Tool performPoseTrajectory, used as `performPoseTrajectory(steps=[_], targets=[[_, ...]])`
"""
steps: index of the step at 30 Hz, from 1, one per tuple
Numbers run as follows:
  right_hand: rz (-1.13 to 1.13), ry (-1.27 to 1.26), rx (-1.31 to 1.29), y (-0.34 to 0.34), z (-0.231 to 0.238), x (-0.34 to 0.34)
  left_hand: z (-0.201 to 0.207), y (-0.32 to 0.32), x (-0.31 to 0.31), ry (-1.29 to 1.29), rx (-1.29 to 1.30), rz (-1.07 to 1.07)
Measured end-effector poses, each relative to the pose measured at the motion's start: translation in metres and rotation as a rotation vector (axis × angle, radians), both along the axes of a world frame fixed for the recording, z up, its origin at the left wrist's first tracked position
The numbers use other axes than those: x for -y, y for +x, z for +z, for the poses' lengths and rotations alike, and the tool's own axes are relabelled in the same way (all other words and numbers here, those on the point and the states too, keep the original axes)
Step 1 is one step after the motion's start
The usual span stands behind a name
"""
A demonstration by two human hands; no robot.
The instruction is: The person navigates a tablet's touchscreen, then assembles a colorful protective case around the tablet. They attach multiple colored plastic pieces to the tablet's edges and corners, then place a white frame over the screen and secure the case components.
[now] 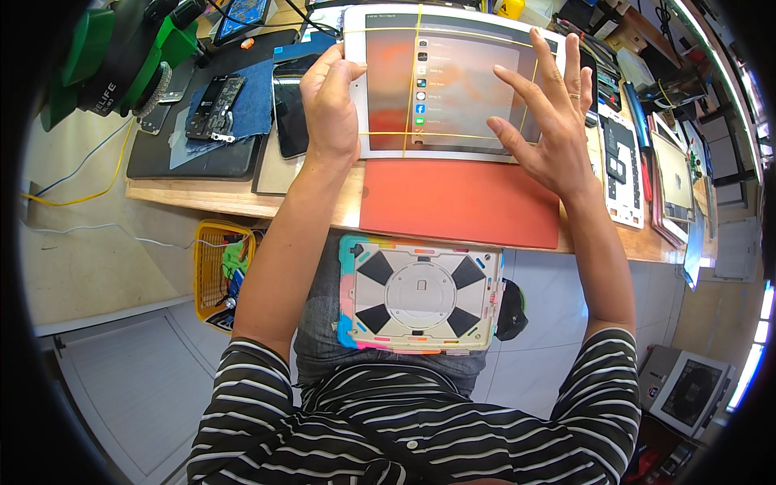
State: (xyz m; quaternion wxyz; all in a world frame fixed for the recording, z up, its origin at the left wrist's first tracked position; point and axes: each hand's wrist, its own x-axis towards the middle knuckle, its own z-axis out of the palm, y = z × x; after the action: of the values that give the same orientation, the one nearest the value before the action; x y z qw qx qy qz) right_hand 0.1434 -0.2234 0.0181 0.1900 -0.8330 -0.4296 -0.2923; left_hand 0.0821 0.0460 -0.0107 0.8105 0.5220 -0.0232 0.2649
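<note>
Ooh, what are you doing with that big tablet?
A person grips the left edge of a white-framed tablet with the left hand. The right hand is spread open over the screen's right side. The screen is lit, and yellow bands wrap the tablet. A red mat lies on the bench, and a colourful case rests on the lap.

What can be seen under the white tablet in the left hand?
A flat red mat shows past the near edge of the white tablet. The tablet covers whatever lies directly beneath it, so I cannot tell more.
</note>
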Motion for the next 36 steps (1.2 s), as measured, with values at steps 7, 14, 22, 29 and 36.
performPoseTrajectory(steps=[7,14,22,29,36], targets=[[0.104,-0.018,0.008,-0.0015,0.0044,0.003,-0.0021,-0.0001,-0.0042,0.083,-0.019,-0.005],[0.043,-0.024,0.007,0.0013,0.0004,0.0017,-0.0002,0.0005,0.0003,-0.007,0.009,0.011],[0.119,-0.042,-0.006,-0.0005,0.004,0.0035,-0.001,0.0006,-0.0002,-0.012,0.02,0.003],[0.132,-0.036,-0.029,-0.0036,0.0057,0.0012,-0.0021,0.0016,-0.0013,0.0,0.015,0.006],[0.095,-0.037,-0.009,-0.0024,0.0019,-0.0003,-0.0011,0.0011,0.0,0.002,0.004,0.011]])
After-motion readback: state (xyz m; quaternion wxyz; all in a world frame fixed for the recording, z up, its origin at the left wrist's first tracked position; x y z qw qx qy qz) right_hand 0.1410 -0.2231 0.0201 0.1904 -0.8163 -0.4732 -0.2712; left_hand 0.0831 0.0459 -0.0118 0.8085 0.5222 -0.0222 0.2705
